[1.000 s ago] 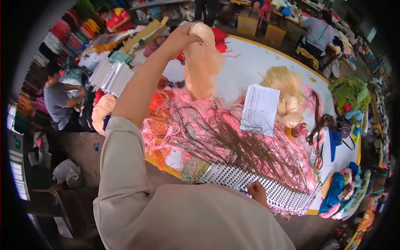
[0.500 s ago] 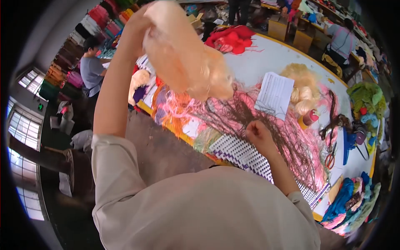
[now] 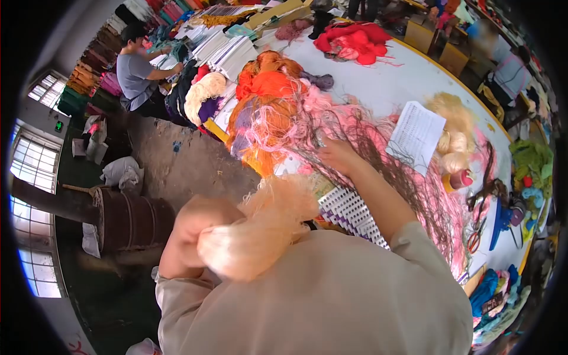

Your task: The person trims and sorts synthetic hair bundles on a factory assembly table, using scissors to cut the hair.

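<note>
My left hand (image 3: 200, 228) is closed around a pale peach hank of yarn (image 3: 254, 245), held low against the front of my shirt. The hank hangs in a loose, blurred bundle, and its loose end reaches toward the table edge. Over the table, my right hand (image 3: 338, 155) has its fingers stretched leftward and somewhat apart, with nothing visible in them. It is over or touching dark brown strands (image 3: 378, 154) that lie across pink yarn (image 3: 435, 219). Beside it is a heap of orange yarn (image 3: 269, 89).
A printed sheet (image 3: 416, 135), cream yarn balls (image 3: 452, 151), a thread cone (image 3: 460, 178) and scissors (image 3: 473, 241) lie to the right. Red yarn (image 3: 355, 42) is at the back. A co-worker (image 3: 135, 71) stands at the left; a rusty drum (image 3: 136, 219) stands on the floor.
My left hand has brought the peach hank down from high over the table to my chest, uncovering the orange yarn. My right hand has moved left and away from me across the strands.
</note>
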`<move>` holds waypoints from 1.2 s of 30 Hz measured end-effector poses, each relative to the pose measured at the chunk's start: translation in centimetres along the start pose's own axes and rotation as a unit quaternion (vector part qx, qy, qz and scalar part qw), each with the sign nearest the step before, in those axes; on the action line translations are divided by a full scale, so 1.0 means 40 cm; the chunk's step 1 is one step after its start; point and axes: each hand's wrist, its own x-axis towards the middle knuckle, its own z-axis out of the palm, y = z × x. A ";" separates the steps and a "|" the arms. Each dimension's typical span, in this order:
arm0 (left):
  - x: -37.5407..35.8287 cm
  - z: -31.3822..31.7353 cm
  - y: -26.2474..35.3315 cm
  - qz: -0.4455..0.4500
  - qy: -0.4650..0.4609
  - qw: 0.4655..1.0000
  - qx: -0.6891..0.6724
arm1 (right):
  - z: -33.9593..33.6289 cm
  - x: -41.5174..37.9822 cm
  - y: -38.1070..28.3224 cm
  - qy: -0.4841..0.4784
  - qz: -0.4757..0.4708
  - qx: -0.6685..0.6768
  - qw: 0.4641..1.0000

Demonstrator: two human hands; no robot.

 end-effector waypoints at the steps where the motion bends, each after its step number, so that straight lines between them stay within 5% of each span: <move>1: 0.015 -0.038 -0.010 0.044 -0.028 0.996 -0.071 | 0.054 0.043 -0.023 0.006 0.036 0.070 0.997; 3: 0.053 -0.137 -0.025 0.119 -0.148 0.965 -0.182 | 0.135 0.148 -0.076 0.006 0.098 0.194 0.976; 4: 0.064 -0.170 -0.031 0.132 -0.154 0.957 -0.208 | 0.145 0.220 -0.095 0.007 0.098 0.191 0.977; 6: 0.071 -0.219 -0.042 0.151 -0.101 0.962 -0.204 | 0.156 0.394 -0.136 -0.021 0.010 0.384 0.923; 7: 0.077 -0.258 -0.047 0.138 -0.112 0.966 -0.191 | 0.119 0.485 -0.172 0.011 0.042 0.470 0.882; 10: 0.115 -0.293 -0.065 0.000 -0.003 0.983 -0.186 | 0.061 0.482 -0.256 0.144 -0.057 0.295 0.943; 12: 0.144 -0.346 -0.125 -0.079 0.019 0.989 -0.123 | -0.077 0.481 -0.275 0.109 -0.129 0.239 0.956; 14: 0.178 -0.401 -0.295 -0.037 -0.059 0.996 -0.060 | -0.137 0.439 -0.300 0.105 -0.163 0.248 0.949; 15: 0.199 -0.407 -0.385 0.017 -0.105 0.993 -0.057 | -0.114 0.362 -0.352 0.201 -0.171 0.216 0.940; 19: 0.299 -0.320 -0.602 -0.089 -0.184 0.976 -0.076 | -0.072 0.093 -0.459 0.118 -0.437 0.260 0.853; 21: 0.321 -0.278 -0.705 -0.161 -0.180 0.969 -0.051 | -0.054 -0.031 -0.490 0.132 -0.480 0.236 0.835; 24: 0.386 -0.272 -0.740 -0.170 -0.141 0.965 -0.143 | -0.137 -0.136 -0.461 0.231 -0.437 0.062 0.867; 26: 0.456 -0.296 -0.694 -0.117 -0.118 0.971 -0.173 | -0.258 -0.135 -0.350 0.390 -0.291 -0.165 0.858; 27: 0.482 -0.306 -0.670 -0.138 -0.109 0.961 -0.214 | -0.299 -0.153 -0.284 0.459 -0.167 -0.502 0.713; 29: 0.532 -0.317 -0.640 -0.158 -0.078 0.957 -0.229 | -0.252 -0.153 -0.169 0.458 -0.127 -0.597 0.646; 31: 0.564 -0.301 -0.602 -0.170 -0.053 0.959 -0.221 | -0.116 -0.150 -0.134 0.348 -0.100 -0.371 0.855; 32: 0.570 -0.294 -0.584 -0.170 -0.051 0.960 -0.216 | -0.115 -0.112 -0.063 0.272 -0.135 -0.346 0.888; 33: 0.575 -0.284 -0.567 -0.168 -0.046 0.959 -0.223 | -0.116 -0.074 0.002 0.195 -0.171 -0.318 0.912; 35: 0.580 -0.272 -0.534 -0.157 -0.043 0.961 -0.223 | 0.006 -0.082 -0.032 0.165 -0.177 -0.498 0.833; 36: 0.575 -0.274 -0.517 -0.157 -0.036 0.964 -0.211 | 0.045 -0.070 -0.052 0.171 -0.228 -0.478 0.831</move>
